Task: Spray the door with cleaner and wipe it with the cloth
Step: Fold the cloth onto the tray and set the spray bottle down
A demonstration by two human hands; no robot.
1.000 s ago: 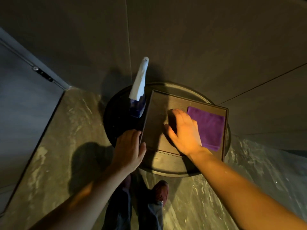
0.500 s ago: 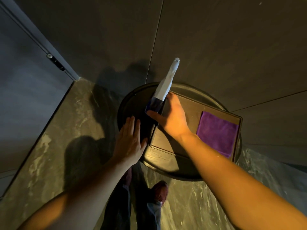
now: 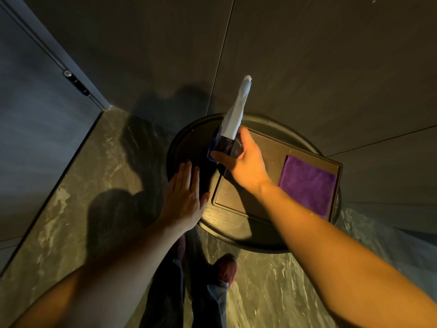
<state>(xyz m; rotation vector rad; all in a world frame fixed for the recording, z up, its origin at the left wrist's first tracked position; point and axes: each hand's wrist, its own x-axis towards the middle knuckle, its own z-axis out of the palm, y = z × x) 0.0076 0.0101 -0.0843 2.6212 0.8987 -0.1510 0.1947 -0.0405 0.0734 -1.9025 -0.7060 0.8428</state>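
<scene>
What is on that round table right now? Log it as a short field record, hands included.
surface: round dark table on a marbled floor
tray: rectangular dark tray on the table
spray bottle: upright, at the tray's left edge
cloth: purple cloth, folded flat on the tray's right side
right hand: closing around the bottle's lower body
left hand: flat, fingers spread, on the table's left edge
door: not yet sprayed

Dim overall, with warm light from behind and to the right — the right forearm glows orange while the left forearm stays shadowed. Hard arm shadows fall on the glossy floor, which shows streaky glare. Wide-angle bending curves the wall seams — corners darken.
</scene>
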